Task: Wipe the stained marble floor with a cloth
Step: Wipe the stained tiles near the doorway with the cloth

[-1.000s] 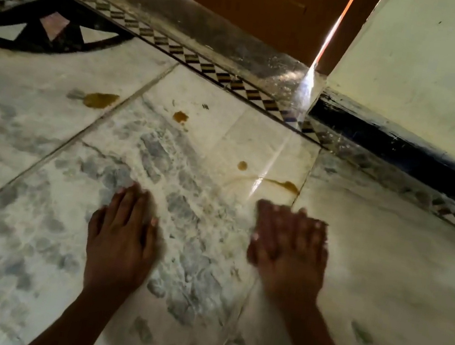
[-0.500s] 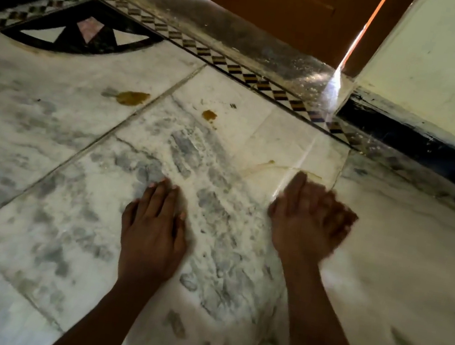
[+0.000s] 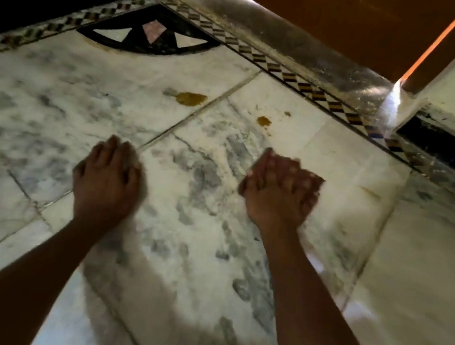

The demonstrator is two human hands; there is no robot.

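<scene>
The white and grey marble floor [image 3: 212,187] carries a yellow-brown stain [image 3: 191,98] and a smaller one [image 3: 264,121] beyond my hands. A faint brownish smear [image 3: 369,191] lies to the right of my right hand. My left hand [image 3: 109,176] rests on the floor with its fingers curled under and nothing visible in it. My right hand [image 3: 278,192] is blurred, its fingers together and bent, pressed low on the marble. No cloth shows clearly; whether one lies under the right palm I cannot tell.
A chequered inlay border [image 3: 294,78] and a dark polished threshold [image 3: 314,51] run along the back, below a brown door [image 3: 335,13]. A black fan-shaped inlay [image 3: 149,37] fills the corner. A pale wall with black skirting [image 3: 447,147] stands at right.
My right hand swept leftward over the spots in front of it, leaving only a faint smear. My left hand went from flat to curled. The view has shifted right and down.
</scene>
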